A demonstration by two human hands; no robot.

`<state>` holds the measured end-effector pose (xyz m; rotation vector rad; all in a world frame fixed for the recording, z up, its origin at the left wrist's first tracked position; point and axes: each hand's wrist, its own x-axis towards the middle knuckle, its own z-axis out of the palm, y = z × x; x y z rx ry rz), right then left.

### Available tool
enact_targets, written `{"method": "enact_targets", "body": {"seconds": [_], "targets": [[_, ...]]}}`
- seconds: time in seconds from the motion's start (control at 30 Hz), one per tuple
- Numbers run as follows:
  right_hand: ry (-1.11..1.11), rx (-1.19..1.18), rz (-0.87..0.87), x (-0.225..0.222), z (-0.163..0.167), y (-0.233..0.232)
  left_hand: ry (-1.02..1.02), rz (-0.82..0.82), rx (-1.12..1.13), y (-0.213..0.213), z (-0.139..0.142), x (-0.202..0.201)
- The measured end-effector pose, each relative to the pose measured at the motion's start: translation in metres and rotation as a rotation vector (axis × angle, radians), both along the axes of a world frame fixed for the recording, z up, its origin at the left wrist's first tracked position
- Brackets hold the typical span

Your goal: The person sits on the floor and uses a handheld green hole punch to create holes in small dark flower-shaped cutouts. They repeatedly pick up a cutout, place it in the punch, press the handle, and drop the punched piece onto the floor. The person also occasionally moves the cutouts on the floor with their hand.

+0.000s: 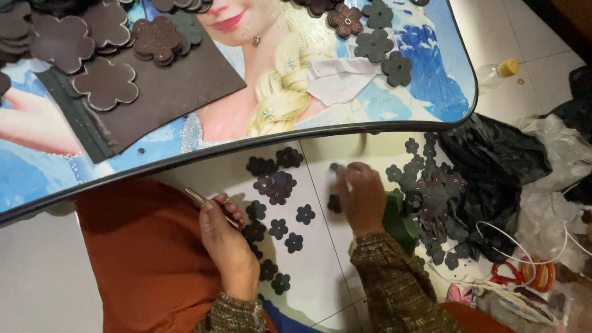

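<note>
My left hand is closed around a thin metal rod-like tool, held over my rust-coloured lap cloth. My right hand reaches down to the white floor tiles, fingers pinched on a small dark flower-shaped cutout. Several dark flower cutouts lie scattered on the floor between my hands. A heap of the same flowers sits just right of my right hand.
A low table with a printed cartoon picture spans the top, carrying brown flower cutouts, a brown sheet and grey flowers. A black plastic bag, white cord, orange-handled scissors and a bottle lie at right.
</note>
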<state>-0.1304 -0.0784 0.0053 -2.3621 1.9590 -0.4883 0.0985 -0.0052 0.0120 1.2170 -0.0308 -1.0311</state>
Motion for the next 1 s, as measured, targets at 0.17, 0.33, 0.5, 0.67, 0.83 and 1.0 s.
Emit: {"method": "enact_targets", "body": {"seconds": [0.17, 0.33, 0.5, 0.67, 0.83, 1.0], "targets": [[-0.117, 0.041, 0.021, 0.021, -0.005, -0.002, -0.001, 0.007, 0.044, -0.003, 0.000, -0.001], [-0.339, -0.105, 0.161, 0.066, -0.012, -0.027, 0.054, 0.029, 0.017, -0.003, -0.004, -0.002], [-0.458, 0.066, 0.164, 0.087, -0.008, -0.041, 0.021, 0.020, 0.023, -0.002, -0.004, 0.000], [-0.665, 0.343, -0.157, 0.076, 0.001, -0.012, 0.031, 0.021, -0.002, -0.003, -0.005, 0.000], [-0.924, 0.700, -0.411, 0.050, 0.006, 0.021, 0.042, -0.005, 0.002, 0.001, -0.008, -0.003], [-1.193, 0.747, -0.411, 0.036, 0.002, 0.049, -0.014, -0.021, -0.009, 0.002, -0.008, -0.005]]}}
